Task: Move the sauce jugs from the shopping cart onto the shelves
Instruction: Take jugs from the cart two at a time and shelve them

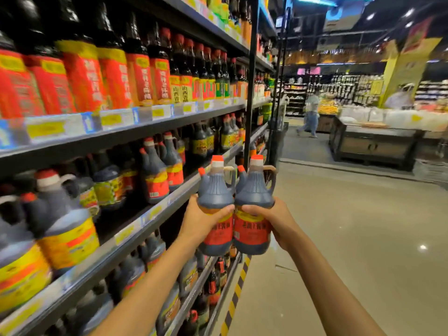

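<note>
Two dark sauce jugs with red caps and red labels are held side by side in the air in front of the shelves. My left hand (202,218) grips the left jug (214,190) around its body. My right hand (271,220) grips the right jug (254,190) the same way, and the two jugs touch each other. Both are upright, close to the edge of the middle shelf (150,212). That shelf holds matching red-labelled jugs (155,175) just to the left. The shopping cart is not in view.
Tall shelving full of dark sauce bottles and jugs runs along the left. The aisle floor (351,238) opens to the right, with a yellow-black strip at the shelf base. A person (310,112) walks far ahead near a wooden display stand (373,144).
</note>
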### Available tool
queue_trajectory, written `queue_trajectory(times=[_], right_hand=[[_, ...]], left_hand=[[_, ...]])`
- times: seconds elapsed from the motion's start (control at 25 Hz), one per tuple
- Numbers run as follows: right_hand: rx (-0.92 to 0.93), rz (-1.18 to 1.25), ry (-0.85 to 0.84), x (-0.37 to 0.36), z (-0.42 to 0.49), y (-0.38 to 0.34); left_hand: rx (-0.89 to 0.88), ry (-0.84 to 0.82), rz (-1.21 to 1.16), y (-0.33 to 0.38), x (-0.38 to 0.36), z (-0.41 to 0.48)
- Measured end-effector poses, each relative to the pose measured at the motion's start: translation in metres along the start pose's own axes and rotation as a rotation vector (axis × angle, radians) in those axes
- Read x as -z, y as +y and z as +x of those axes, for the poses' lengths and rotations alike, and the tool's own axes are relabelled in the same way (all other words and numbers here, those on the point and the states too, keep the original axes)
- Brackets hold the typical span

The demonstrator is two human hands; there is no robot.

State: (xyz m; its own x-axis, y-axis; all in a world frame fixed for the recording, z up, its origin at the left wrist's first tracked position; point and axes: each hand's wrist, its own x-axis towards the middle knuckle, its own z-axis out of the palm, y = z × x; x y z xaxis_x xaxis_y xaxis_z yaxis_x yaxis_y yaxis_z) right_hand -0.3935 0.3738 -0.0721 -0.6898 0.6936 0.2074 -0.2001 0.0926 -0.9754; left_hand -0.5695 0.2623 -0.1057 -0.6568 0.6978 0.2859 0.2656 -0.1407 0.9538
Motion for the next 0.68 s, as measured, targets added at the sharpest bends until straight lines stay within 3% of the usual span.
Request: queue_trajectory(times=[0.36,0.68], right_hand=[[0.024,0.008,-0.112,0.035,0.201,0.047],[0.080,0.076,-0.163,0.022,0.365,0.075]], left_hand=[[-0.021,0.135,0.004,-0.041,-0.033,0.166],[-0.115,0.275,0.183,-0.058,-0.021,0.285]])
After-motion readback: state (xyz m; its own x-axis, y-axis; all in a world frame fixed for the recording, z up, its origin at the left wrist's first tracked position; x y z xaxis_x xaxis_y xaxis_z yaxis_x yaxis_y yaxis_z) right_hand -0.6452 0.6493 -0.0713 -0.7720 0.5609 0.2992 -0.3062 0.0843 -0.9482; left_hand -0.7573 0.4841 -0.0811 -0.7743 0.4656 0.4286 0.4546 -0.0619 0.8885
